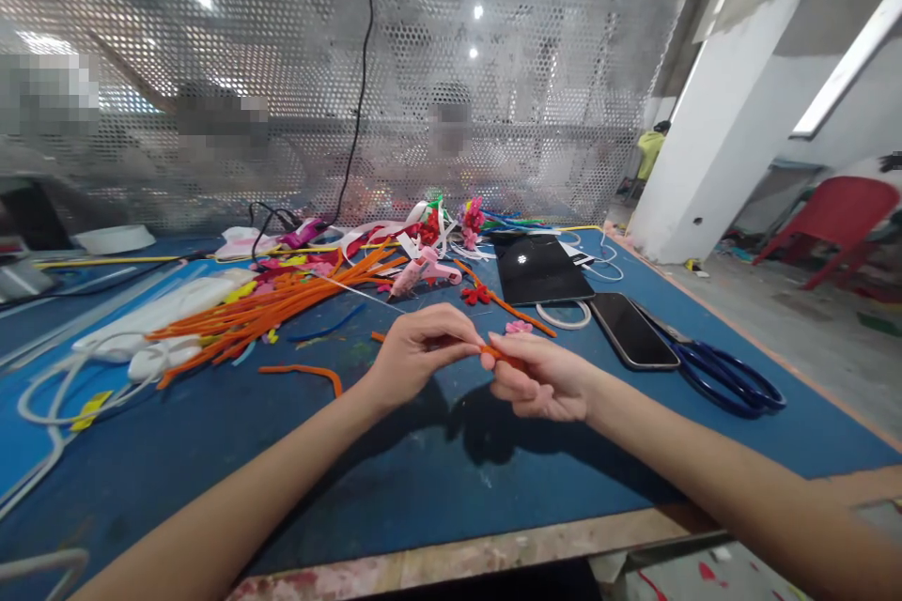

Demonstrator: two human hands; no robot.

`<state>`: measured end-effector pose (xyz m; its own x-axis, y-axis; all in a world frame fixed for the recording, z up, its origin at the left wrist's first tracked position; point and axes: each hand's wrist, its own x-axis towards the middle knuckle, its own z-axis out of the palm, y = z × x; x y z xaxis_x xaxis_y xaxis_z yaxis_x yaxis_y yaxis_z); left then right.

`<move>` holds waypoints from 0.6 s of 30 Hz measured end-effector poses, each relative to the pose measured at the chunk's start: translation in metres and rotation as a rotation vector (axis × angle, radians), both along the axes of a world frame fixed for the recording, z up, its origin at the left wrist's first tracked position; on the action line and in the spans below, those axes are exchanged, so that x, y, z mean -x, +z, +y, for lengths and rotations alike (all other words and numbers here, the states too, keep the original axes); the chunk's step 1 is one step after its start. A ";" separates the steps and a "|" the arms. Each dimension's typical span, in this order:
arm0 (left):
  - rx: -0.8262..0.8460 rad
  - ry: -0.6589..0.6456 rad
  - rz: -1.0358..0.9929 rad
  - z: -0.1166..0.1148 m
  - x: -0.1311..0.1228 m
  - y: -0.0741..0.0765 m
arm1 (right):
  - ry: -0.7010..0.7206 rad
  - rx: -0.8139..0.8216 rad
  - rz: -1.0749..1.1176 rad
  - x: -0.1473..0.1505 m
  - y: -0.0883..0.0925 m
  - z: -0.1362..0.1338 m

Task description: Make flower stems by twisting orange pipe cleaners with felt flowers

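Above the near middle of the blue table mat, my right hand [546, 376] is closed around a short piece of orange pipe cleaner [502, 357], most of it hidden by the fingers. My left hand [423, 352] meets it from the left, thumb and fingertips pinched at the end of the same piece. Just beyond the hands are a pink glue gun [427, 272], a red pipe-cleaner flower [475, 295] and a small pink flower [519, 328]. A bent orange pipe cleaner [303, 370] lies left of my left wrist.
A bundle of orange pipe cleaners [282, 305] spreads across the left, beside a white power strip [162, 315] and its cable. On the right lie a black tablet-like panel [542, 270], a phone [634, 331] and blue-handled scissors [729, 376]. A perforated metal screen [282, 47] stands behind.
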<state>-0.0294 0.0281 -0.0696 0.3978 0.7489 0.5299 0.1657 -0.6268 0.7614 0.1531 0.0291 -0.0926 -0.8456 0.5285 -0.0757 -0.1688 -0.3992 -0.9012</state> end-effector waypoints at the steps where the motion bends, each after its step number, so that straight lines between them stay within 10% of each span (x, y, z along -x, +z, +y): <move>1: -0.016 -0.012 0.004 0.000 0.000 0.000 | 0.012 0.056 0.051 0.000 -0.001 0.000; 5: 0.122 0.102 0.020 -0.002 -0.006 -0.002 | -0.222 -0.207 -0.045 -0.001 -0.003 0.002; 12: 0.729 0.184 -0.167 -0.002 -0.011 -0.009 | -0.712 -1.719 -0.610 -0.008 -0.010 0.009; 15: 0.727 0.169 -0.163 -0.001 -0.009 -0.009 | -0.693 -1.534 -0.596 -0.002 -0.010 0.006; 18: 0.428 0.200 -0.038 0.000 -0.005 -0.005 | -0.482 -0.718 -0.373 0.004 -0.004 0.002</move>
<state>-0.0241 0.0277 -0.0747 0.2097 0.9631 0.1687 0.2178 -0.2142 0.9522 0.1493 0.0314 -0.0963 -0.5100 0.8406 0.1823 0.1779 0.3104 -0.9338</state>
